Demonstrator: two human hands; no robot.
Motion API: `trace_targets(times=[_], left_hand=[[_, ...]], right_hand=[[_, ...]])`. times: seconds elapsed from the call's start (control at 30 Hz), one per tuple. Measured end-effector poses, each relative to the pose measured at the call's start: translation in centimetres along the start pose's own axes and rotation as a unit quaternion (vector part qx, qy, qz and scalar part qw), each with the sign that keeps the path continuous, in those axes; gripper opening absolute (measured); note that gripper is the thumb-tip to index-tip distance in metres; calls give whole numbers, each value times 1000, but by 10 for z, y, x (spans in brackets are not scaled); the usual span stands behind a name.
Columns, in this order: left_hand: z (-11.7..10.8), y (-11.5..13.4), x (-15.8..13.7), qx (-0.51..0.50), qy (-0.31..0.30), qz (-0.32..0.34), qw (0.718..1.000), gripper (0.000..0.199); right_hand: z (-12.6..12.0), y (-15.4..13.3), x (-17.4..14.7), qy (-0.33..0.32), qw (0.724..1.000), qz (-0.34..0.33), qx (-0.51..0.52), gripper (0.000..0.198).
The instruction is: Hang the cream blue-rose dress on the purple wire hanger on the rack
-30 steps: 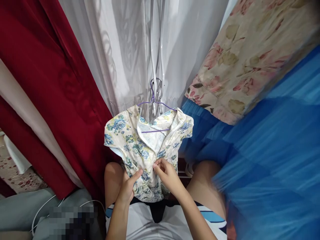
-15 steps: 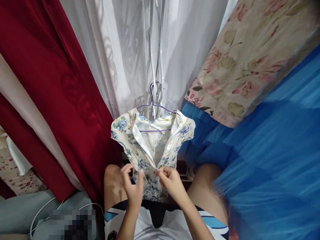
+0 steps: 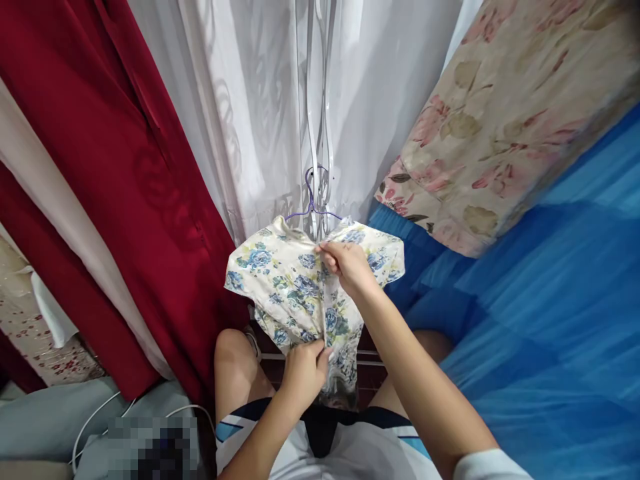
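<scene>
A cream dress (image 3: 300, 287) with blue flowers and short sleeves hangs from a purple wire hanger (image 3: 311, 200) in front of me. Its middle seam is closed from the lower part up to the neckline. At the neckline my right hand (image 3: 345, 263) pinches the top of the zipper; the small pull itself is hidden by the fingers. Lower down, my left hand (image 3: 306, 370) is closed on the dress fabric beside the zipper line. The bottom of the dress hangs between my knees.
White curtains (image 3: 260, 100) and dangling white straps (image 3: 314, 100) are behind the hanger. Red cloth (image 3: 150, 200) hangs at left; floral cloth (image 3: 465, 153) and blue tulle (image 3: 540, 320) at right. A white cable (image 3: 93, 420) lies over grey cushions at lower left.
My right hand has moved up along the zipper to the neckline, and the open front has closed. My left hand, open before, has moved right and gripped the fabric.
</scene>
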State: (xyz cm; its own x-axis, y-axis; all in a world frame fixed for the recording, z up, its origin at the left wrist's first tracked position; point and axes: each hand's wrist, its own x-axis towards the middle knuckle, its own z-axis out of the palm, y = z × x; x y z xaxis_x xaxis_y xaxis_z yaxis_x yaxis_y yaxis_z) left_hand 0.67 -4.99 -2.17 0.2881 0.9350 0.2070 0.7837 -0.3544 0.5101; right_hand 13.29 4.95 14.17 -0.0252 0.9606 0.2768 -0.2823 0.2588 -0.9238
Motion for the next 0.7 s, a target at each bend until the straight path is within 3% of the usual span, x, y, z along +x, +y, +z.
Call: trace_targets(times=[0.13,0.23,0.27,0.33,0.4,0.47,0.57,0.7], left_hand=[[0,-2,4,82,-76,15,994,27],[-11,-11,16,73,-99,15,992,25],[-20,-13,23,40,-82,22,996,23],[-48,-14,39,-56,8,41,998,22],[-83,-7,58,-146,145,68,976,32],[-117,5,79,-181,241,120,946,41],[-151,27,107,-136,262,199,934,26],[-165,47,124,-90,307,244,915,21]], right_hand=[[13,-19,21,20,999,-28,14,21],[14,-21,17,24,998,-61,0,21],[14,-20,13,24,997,-66,-11,21],[12,-17,6,24,996,-74,-38,19],[11,-14,-1,22,994,-84,-70,20],[11,-13,-6,11,991,-95,-90,21],[12,-13,-8,-15,992,-97,-81,23],[10,0,-3,2,988,-107,-111,26]])
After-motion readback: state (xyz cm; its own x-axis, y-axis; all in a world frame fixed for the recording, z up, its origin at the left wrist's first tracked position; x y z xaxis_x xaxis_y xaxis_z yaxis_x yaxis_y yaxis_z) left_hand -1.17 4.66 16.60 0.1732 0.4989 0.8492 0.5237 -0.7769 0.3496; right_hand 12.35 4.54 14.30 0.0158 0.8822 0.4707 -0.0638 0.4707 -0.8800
